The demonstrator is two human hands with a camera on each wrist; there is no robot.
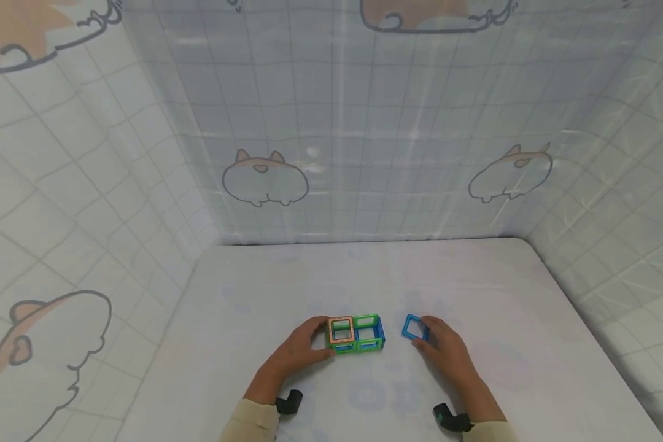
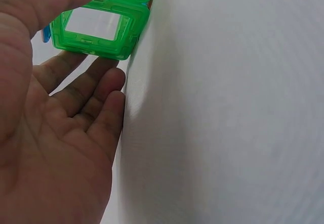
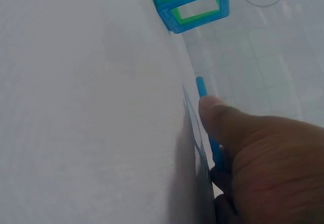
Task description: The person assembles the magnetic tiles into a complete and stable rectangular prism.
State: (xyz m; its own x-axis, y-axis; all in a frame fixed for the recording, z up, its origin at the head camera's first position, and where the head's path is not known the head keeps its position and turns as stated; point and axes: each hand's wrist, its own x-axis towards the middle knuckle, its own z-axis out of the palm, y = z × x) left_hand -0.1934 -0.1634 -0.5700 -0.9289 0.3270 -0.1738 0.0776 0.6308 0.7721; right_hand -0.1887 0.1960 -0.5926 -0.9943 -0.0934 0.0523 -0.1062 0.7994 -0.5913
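A low box of see-through magnetic tiles [image 1: 369, 345] stands on the table, green and blue at its sides. An orange square tile [image 1: 341, 339] lies over its left half; the right half is uncovered on top. My left hand [image 1: 299, 348] grips the left end of the box, thumb at the front corner and fingers at the back. The box's green side [image 2: 91, 46] shows up close in the left wrist view. To the right, apart from the box, my right hand [image 1: 446, 350] pinches a blue square magnetic tile [image 1: 406, 328] by its right edge. In the right wrist view the thumb hides part of that tile [image 3: 201, 86].
The pale tabletop [image 1: 287, 276] extends around the hands. Behind it hangs a sheet [image 1: 376, 184] with a grid and animal drawings, and similar sheets rise at left and right. Each wrist bears a black device [image 1: 290, 402].
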